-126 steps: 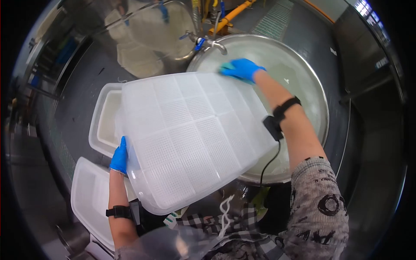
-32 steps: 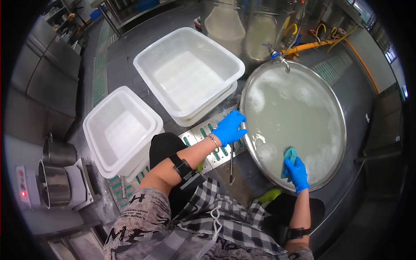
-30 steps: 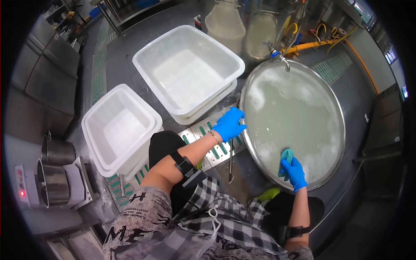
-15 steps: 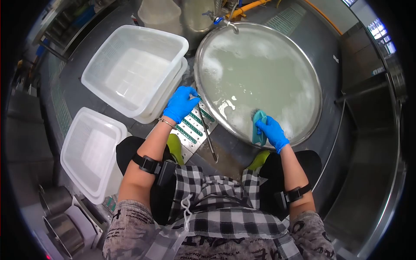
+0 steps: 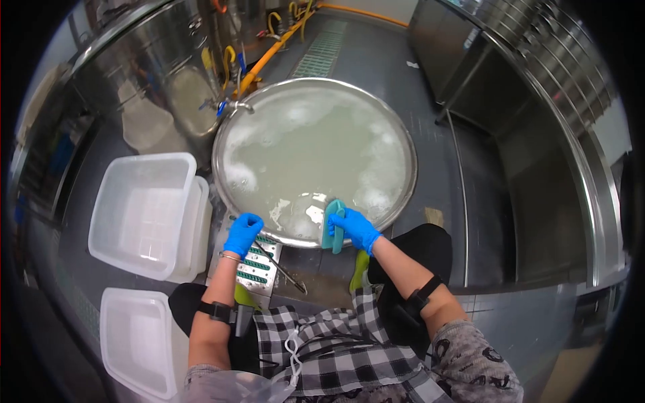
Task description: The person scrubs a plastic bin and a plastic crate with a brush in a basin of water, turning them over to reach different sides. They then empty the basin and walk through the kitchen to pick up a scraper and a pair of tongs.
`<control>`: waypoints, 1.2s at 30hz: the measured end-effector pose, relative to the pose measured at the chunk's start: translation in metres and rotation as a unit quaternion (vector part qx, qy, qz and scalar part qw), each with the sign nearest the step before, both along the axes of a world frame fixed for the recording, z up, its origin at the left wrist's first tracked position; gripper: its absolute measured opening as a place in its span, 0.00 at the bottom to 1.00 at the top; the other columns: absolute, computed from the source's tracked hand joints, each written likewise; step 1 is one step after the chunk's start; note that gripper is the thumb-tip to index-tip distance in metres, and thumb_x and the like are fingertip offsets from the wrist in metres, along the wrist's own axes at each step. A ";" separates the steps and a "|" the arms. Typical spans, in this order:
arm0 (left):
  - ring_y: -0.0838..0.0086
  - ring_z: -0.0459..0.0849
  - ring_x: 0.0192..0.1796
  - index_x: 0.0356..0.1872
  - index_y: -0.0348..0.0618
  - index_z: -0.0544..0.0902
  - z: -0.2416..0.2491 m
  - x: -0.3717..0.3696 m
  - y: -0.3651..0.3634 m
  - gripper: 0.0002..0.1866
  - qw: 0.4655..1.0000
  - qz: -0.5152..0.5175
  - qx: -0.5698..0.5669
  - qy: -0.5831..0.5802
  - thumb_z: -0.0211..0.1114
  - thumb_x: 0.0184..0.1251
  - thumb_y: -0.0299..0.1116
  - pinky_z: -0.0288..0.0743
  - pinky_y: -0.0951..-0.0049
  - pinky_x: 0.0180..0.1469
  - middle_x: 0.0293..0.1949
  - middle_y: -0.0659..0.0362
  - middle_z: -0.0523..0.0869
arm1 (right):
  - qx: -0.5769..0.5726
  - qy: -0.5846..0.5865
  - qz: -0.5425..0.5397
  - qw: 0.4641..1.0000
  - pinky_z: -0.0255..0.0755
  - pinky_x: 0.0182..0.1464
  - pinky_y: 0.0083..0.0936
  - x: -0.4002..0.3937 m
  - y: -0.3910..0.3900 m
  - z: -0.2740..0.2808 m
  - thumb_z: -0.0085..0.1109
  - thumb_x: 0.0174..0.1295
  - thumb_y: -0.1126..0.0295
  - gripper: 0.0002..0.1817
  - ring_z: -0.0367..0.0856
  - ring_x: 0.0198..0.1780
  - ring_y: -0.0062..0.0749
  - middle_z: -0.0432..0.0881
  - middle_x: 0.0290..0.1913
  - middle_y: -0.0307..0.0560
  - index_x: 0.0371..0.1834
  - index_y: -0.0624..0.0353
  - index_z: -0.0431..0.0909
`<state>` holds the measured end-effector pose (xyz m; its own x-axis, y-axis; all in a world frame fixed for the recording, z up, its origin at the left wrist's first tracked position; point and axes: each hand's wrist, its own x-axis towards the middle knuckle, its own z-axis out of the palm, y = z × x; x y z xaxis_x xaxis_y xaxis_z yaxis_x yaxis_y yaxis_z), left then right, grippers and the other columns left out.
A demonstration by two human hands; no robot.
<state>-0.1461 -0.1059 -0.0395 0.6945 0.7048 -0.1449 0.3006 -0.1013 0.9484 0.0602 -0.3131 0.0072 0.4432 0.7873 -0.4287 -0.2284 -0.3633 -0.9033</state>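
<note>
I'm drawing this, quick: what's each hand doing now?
Left hand: fingers curled; can't tell if it holds anything.
Right hand: closed, holding the teal scrub brush.

The head camera looks forward and down over the basin (image 5: 316, 81).

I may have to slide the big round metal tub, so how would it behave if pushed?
The tub would probably feel heavy, since cloudy water spreads across it. That loose water would likely slosh under a sudden push. Foam near its edge suggests a wet, perhaps slippery hold.
</note>
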 end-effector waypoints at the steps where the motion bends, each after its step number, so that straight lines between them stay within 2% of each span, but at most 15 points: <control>1: 0.78 0.73 0.27 0.26 0.39 0.75 -0.013 0.010 -0.002 0.07 1.000 0.001 -0.020 -0.001 0.60 0.48 0.31 0.68 0.79 0.30 0.23 0.60 0.76 | 0.007 -0.003 -0.010 1.000 0.70 0.31 0.23 -0.006 -0.005 -0.001 0.50 0.51 0.65 0.12 0.74 0.26 0.26 0.75 0.25 0.45 0.34 0.63 0.70; 3: 0.77 0.73 0.27 0.27 0.39 0.75 -0.021 0.025 -0.013 0.08 0.999 -0.001 -0.034 -0.008 0.60 0.48 0.32 0.68 0.77 0.28 0.23 0.60 0.75 | 0.031 0.117 -0.097 0.988 0.70 0.32 0.23 -0.020 -0.013 -0.004 0.51 0.52 0.65 0.11 0.74 0.28 0.26 0.74 0.27 0.42 0.34 0.59 0.69; 5: 0.73 0.73 0.26 0.33 0.41 0.72 -0.021 0.032 -0.028 0.12 0.958 0.102 -0.268 0.005 0.57 0.51 0.37 0.68 0.74 0.26 0.24 0.58 0.75 | 0.040 0.213 -0.162 0.963 0.70 0.33 0.24 -0.037 -0.026 -0.012 0.53 0.51 0.65 0.11 0.73 0.31 0.26 0.73 0.28 0.40 0.35 0.55 0.69; 7: 0.69 0.73 0.25 0.36 0.42 0.70 -0.081 0.027 -0.032 0.16 0.934 0.110 -0.340 -0.022 0.52 0.54 0.44 0.68 0.73 0.23 0.24 0.57 0.74 | 0.046 0.254 -0.215 0.942 0.70 0.33 0.25 -0.061 -0.043 -0.025 0.54 0.50 0.65 0.11 0.73 0.30 0.27 0.72 0.28 0.40 0.36 0.54 0.68; 12: 0.59 0.73 0.37 0.43 0.42 0.67 -0.112 0.009 -0.081 0.23 0.830 0.259 -0.490 0.062 0.47 0.55 0.51 0.66 0.54 0.36 0.41 0.51 0.71 | 0.008 0.315 -0.356 0.880 0.70 0.34 0.28 -0.090 -0.080 -0.094 0.54 0.50 0.65 0.11 0.73 0.32 0.29 0.71 0.29 0.39 0.37 0.48 0.67; 14: 0.57 0.71 0.41 0.45 0.43 0.65 -0.124 0.011 -0.072 0.25 0.826 0.291 -0.480 0.044 0.48 0.54 0.53 0.64 0.51 0.39 0.44 0.50 0.69 | 0.096 0.295 -0.427 0.850 0.70 0.34 0.28 -0.084 -0.091 -0.138 0.55 0.49 0.65 0.14 0.71 0.31 0.32 0.70 0.29 0.41 0.39 0.47 0.66; 19: 0.52 0.67 0.50 0.55 0.47 0.57 -0.150 0.023 -0.055 0.38 0.820 0.393 -0.413 0.044 0.49 0.46 0.62 0.62 0.50 0.42 0.53 0.49 0.64 | 0.060 0.262 -0.490 0.830 0.68 0.39 0.31 -0.060 -0.097 -0.168 0.54 0.50 0.61 0.17 0.70 0.33 0.34 0.69 0.33 0.41 0.43 0.47 0.62; 20: 0.52 0.62 0.55 0.58 0.45 0.52 -0.140 0.023 -0.053 0.41 0.833 0.347 -0.431 0.014 0.47 0.48 0.63 0.57 0.43 0.47 0.58 0.51 0.58 | 0.031 0.274 -0.488 0.828 0.67 0.42 0.32 -0.053 -0.095 -0.174 0.53 0.51 0.60 0.18 0.70 0.35 0.34 0.69 0.34 0.41 0.44 0.47 0.61; 22: 0.53 0.59 0.56 0.59 0.49 0.51 -0.105 0.033 -0.059 0.41 0.823 0.339 -0.455 0.037 0.43 0.48 0.65 0.55 0.44 0.49 0.58 0.53 0.57 | 0.027 0.272 -0.496 0.824 0.64 0.46 0.32 -0.039 -0.087 -0.174 0.52 0.52 0.55 0.22 0.69 0.42 0.35 0.68 0.42 0.43 0.48 0.48 0.60; 24: 0.54 0.59 0.57 0.59 0.54 0.51 -0.140 0.042 -0.053 0.40 0.805 0.369 -0.460 -0.066 0.39 0.48 0.67 0.51 0.43 0.50 0.57 0.55 0.59 | 0.030 0.319 -0.493 0.809 0.62 0.50 0.31 -0.033 -0.081 -0.157 0.49 0.53 0.53 0.27 0.66 0.49 0.34 0.65 0.51 0.46 0.54 0.52 0.57; 25: 0.58 0.60 0.56 0.58 0.49 0.54 -0.139 0.048 -0.052 0.38 0.781 0.401 -0.471 -0.080 0.39 0.51 0.65 0.52 0.50 0.53 0.56 0.56 0.62 | 0.023 0.323 -0.492 0.808 0.62 0.50 0.31 -0.032 -0.076 -0.153 0.49 0.53 0.53 0.27 0.66 0.49 0.34 0.65 0.51 0.46 0.54 0.52 0.57; 26: 0.63 0.61 0.55 0.57 0.44 0.57 -0.195 0.051 -0.045 0.35 0.799 0.368 -0.420 -0.224 0.38 0.55 0.61 0.54 0.62 0.55 0.56 0.56 0.62 | 0.086 0.343 -0.480 0.803 0.58 0.54 0.32 -0.021 -0.065 -0.160 0.47 0.53 0.50 0.31 0.60 0.54 0.35 0.59 0.55 0.47 0.56 0.54 0.53; 28: 0.66 0.62 0.55 0.55 0.40 0.60 -0.160 0.061 -0.054 0.34 0.799 0.407 -0.387 -0.214 0.38 0.57 0.58 0.55 0.69 0.56 0.55 0.56 0.62 | 0.139 0.358 -0.473 0.793 0.53 0.58 0.34 -0.021 -0.067 -0.177 0.44 0.53 0.47 0.35 0.55 0.59 0.36 0.54 0.60 0.47 0.59 0.56 0.50; 32: 0.66 0.62 0.55 0.55 0.42 0.60 -0.154 0.063 -0.052 0.35 0.790 0.410 -0.398 -0.221 0.37 0.55 0.61 0.54 0.67 0.56 0.54 0.56 0.64 | 0.193 0.380 -0.476 0.769 0.50 0.60 0.37 -0.027 -0.061 -0.186 0.42 0.52 0.45 0.37 0.53 0.60 0.38 0.52 0.60 0.47 0.59 0.56 0.49; 36: 0.65 0.62 0.55 0.55 0.46 0.60 -0.095 0.084 -0.055 0.33 0.716 0.447 -0.495 -0.203 0.36 0.56 0.61 0.55 0.66 0.57 0.55 0.58 0.64 | 0.175 0.433 -0.475 0.746 0.49 0.59 0.41 -0.024 -0.062 -0.174 0.42 0.52 0.44 0.37 0.54 0.59 0.41 0.54 0.59 0.47 0.59 0.56 0.50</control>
<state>-0.0623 -0.1614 -0.1350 0.1555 0.5855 -0.7956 -0.4969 0.7424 0.4493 0.0361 -0.3756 -0.1669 0.5485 0.4255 -0.7198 -0.7860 0.5561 -0.2702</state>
